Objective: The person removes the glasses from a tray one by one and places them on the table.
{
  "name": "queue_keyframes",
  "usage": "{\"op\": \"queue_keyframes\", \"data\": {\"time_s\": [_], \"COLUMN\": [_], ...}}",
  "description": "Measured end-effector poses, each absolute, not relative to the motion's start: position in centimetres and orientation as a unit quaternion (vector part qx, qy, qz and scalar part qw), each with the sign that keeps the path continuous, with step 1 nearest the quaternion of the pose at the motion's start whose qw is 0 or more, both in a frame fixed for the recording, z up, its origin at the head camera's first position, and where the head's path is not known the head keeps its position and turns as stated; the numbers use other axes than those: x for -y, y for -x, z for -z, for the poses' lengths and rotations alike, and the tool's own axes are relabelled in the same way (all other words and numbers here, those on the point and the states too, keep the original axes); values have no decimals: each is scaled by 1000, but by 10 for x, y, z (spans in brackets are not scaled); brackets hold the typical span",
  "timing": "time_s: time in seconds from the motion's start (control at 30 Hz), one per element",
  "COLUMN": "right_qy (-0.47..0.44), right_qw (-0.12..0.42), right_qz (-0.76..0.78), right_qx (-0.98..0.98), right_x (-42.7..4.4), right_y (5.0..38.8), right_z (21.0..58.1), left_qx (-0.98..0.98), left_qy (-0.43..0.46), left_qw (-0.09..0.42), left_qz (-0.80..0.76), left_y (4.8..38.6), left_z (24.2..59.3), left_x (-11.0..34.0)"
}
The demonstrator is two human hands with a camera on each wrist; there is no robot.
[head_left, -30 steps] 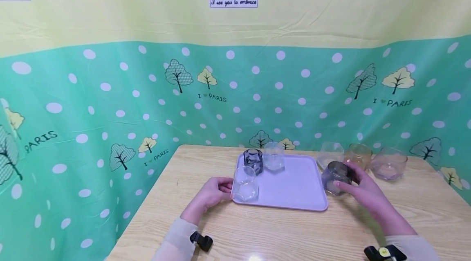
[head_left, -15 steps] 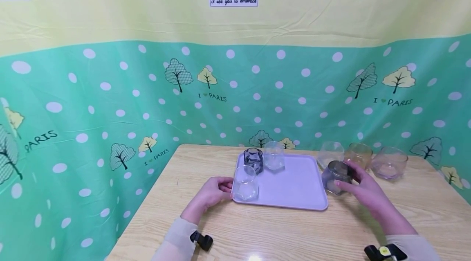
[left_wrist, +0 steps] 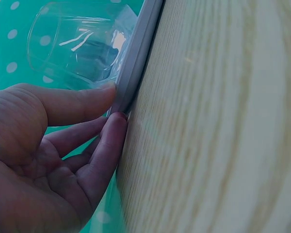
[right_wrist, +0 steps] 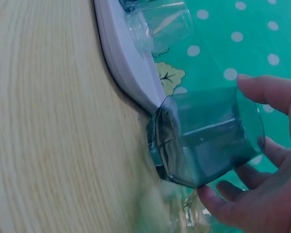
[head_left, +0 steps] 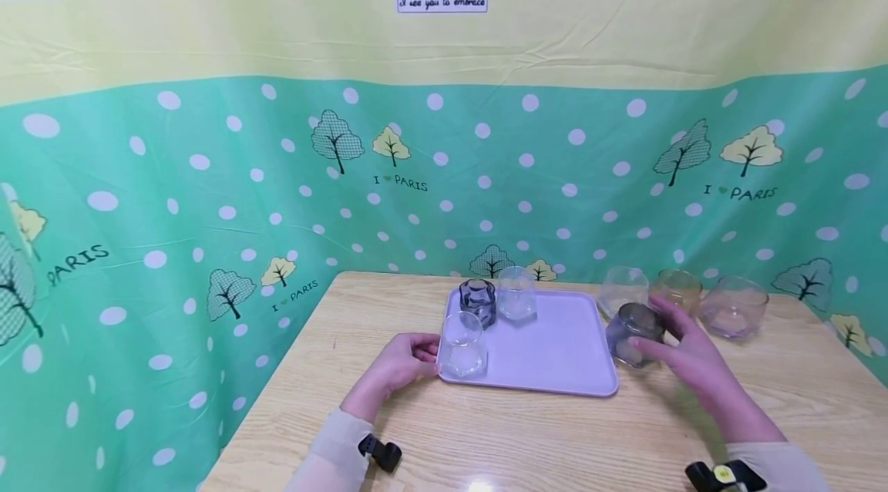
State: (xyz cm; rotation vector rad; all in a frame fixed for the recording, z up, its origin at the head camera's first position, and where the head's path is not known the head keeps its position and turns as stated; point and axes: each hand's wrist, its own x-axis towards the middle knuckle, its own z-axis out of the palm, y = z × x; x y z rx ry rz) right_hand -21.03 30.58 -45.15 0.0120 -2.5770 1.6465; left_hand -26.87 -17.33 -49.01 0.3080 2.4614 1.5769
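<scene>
My left hand (head_left: pixel 398 365) pinches the left rim of the lilac tray (head_left: pixel 548 353), thumb above and a fingertip low at the edge in the left wrist view. On the tray stand a clear glass (head_left: pixel 463 353) beside that hand, a small dark faceted glass (head_left: pixel 479 303) behind it, and another clear glass (head_left: pixel 517 295). Just off the tray's right edge is a dark grey glass (head_left: pixel 627 342), upright. My right hand (head_left: pixel 694 361) holds it from the right, thumb near the rim (right_wrist: pixel 250 116) and fingers around the far side.
Behind and right of the dark grey glass stand a clear glass (head_left: pixel 620 291), an amber glass (head_left: pixel 676 293) and a wide clear glass (head_left: pixel 735 311). A patterned curtain (head_left: pixel 444 207) hangs behind the wooden table (head_left: pixel 333 369).
The upper fingers of my right hand have shifted slightly up on the dark grey glass. The glass, the tray and my left hand look unmoved.
</scene>
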Motion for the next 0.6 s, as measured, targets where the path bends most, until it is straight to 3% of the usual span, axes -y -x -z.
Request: {"op": "queue_keyframes", "data": {"time_s": [0.27,0.6], "right_qy": [47,89], "right_qw": [73,157], "right_qz": [-525,-590], "right_qx": [846,787], "right_x": [-292,-262], "right_y": [206,200], "right_z": [439,430], "left_qx": [-833,-828], "left_qy": [-97,-97], "left_qw": [106,101], "left_qz": [-534,-543], "left_y": [268,267], "left_z": [489,488], "left_x": [173,172]}}
